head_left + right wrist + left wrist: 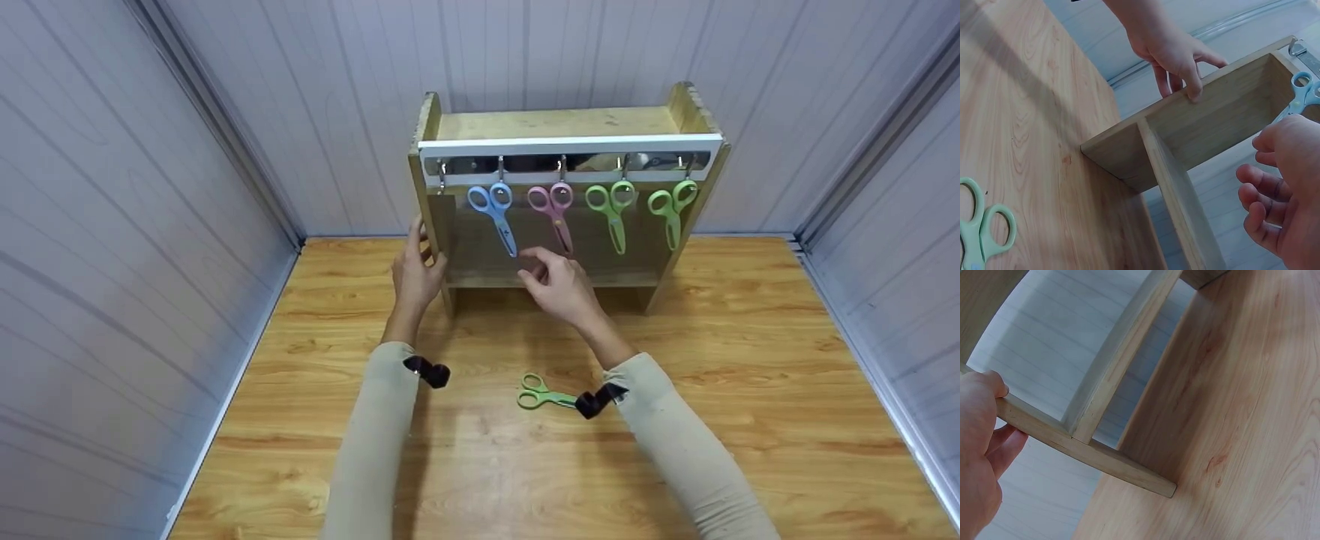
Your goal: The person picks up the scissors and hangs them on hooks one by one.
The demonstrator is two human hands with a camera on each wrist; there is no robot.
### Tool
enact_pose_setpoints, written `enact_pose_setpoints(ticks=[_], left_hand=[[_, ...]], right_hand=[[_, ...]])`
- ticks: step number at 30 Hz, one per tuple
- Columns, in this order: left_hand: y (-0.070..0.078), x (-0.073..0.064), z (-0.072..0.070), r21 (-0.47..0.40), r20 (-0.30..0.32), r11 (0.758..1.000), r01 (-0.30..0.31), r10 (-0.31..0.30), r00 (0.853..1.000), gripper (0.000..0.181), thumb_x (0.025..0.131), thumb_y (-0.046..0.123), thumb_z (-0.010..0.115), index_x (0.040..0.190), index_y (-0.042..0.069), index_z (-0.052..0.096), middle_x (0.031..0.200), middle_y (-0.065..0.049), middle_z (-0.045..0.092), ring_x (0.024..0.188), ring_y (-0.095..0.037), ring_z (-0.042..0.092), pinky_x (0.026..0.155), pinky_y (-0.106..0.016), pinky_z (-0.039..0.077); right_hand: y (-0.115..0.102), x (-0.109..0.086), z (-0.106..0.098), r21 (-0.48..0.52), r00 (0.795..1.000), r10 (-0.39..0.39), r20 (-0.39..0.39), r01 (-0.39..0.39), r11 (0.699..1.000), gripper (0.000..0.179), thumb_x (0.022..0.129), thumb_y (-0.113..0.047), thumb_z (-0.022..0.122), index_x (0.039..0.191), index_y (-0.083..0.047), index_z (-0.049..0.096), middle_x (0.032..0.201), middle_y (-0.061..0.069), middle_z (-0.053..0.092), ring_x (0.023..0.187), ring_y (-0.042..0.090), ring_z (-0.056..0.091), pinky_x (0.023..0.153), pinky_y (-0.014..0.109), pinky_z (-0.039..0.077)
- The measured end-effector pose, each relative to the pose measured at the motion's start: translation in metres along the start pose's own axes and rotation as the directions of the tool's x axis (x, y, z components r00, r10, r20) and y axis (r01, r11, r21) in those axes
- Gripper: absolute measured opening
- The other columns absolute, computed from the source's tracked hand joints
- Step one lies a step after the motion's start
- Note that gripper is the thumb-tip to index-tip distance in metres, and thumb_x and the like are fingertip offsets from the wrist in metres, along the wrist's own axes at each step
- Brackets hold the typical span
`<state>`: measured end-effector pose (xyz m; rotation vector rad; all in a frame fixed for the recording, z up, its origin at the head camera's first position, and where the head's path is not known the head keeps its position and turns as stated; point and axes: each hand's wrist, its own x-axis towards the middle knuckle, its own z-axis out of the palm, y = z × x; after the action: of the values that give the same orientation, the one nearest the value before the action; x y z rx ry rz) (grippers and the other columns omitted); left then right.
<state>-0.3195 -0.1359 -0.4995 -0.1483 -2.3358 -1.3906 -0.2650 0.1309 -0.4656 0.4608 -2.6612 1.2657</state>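
My left hand (pixel 418 277) grips the left side panel of a small wooden shelf (pixel 555 124), thumb on one face and fingers on the other; the panel (pixel 1129 468) also shows in the left wrist view. My right hand (pixel 562 289) is in front of the shelf, its fingers loosely bent by the tip of the blue scissors (pixel 495 206). Whether fingertip and blade touch I cannot tell. Along the shelf's front hook rail (pixel 457 166), pink scissors (pixel 555 210) and two pairs of green scissors, one mid-right (pixel 613 214) and one far right (pixel 671 214), hang beside the blue pair.
Green scissors (pixel 536 394) lie on the wood-grain floor (pixel 300 420), partly hidden by the right wrist camera (pixel 598 401). The leftmost hook (pixel 442 180) carries no scissors. Pale panelled walls rise behind the shelf, on the left (pixel 112 262) and on the right (pixel 885 225).
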Motion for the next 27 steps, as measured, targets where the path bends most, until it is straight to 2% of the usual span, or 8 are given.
enact_pose_setpoints(ticks=[8, 14, 22, 27], left_hand=[[0.001, -0.001, 0.0, 0.008, 0.003, 1.0, -0.009, 0.009, 1.0, 0.073, 0.101, -0.004, 0.069, 0.168, 0.009, 0.046, 0.149, -0.031, 0.069, 0.139, -0.051, 0.071, 0.114, -0.058, 0.064], [0.002, 0.0, -0.001, 0.006, 0.008, 1.0, -0.013, 0.013, 1.0, 0.073, 0.1, -0.004, 0.069, 0.169, 0.007, 0.046, 0.148, -0.031, 0.069, 0.141, -0.05, 0.071, 0.116, -0.057, 0.063], [0.004, -0.001, -0.001, 0.006, 0.01, 1.0, -0.01, 0.01, 1.0, 0.072, 0.101, -0.005, 0.069, 0.168, 0.008, 0.046, 0.147, -0.031, 0.069, 0.143, -0.049, 0.069, 0.118, -0.056, 0.063], [0.004, -0.001, -0.001, -0.003, 0.011, 1.0, 0.0, 0.0, 1.0, 0.072, 0.101, -0.005, 0.07, 0.169, 0.007, 0.046, 0.149, -0.03, 0.068, 0.146, -0.047, 0.068, 0.118, -0.054, 0.063]], right_hand=[[0.007, -0.004, 0.001, -0.047, 1.0, -0.005, 0.0, 0.005, 0.999, 0.038, 0.105, -0.021, 0.073, 0.14, -0.007, 0.075, 0.093, 0.01, 0.079, 0.077, 0.018, 0.066, 0.071, 0.032, 0.049], [0.014, -0.009, 0.002, -0.066, 1.0, -0.028, 0.009, 0.028, 0.997, 0.034, 0.105, -0.02, 0.075, 0.136, -0.008, 0.077, 0.093, 0.01, 0.08, 0.083, 0.022, 0.072, 0.073, 0.034, 0.052], [0.02, -0.018, 0.006, -0.118, 0.996, -0.051, 0.076, 0.06, 0.991, 0.033, 0.105, -0.021, 0.077, 0.135, -0.009, 0.077, 0.095, 0.01, 0.078, 0.086, 0.027, 0.072, 0.071, 0.033, 0.05], [0.025, -0.022, 0.008, -0.131, 0.994, -0.057, 0.093, 0.07, 0.989, 0.031, 0.104, -0.021, 0.079, 0.132, -0.01, 0.078, 0.1, 0.014, 0.079, 0.092, 0.036, 0.076, 0.073, 0.038, 0.054]])
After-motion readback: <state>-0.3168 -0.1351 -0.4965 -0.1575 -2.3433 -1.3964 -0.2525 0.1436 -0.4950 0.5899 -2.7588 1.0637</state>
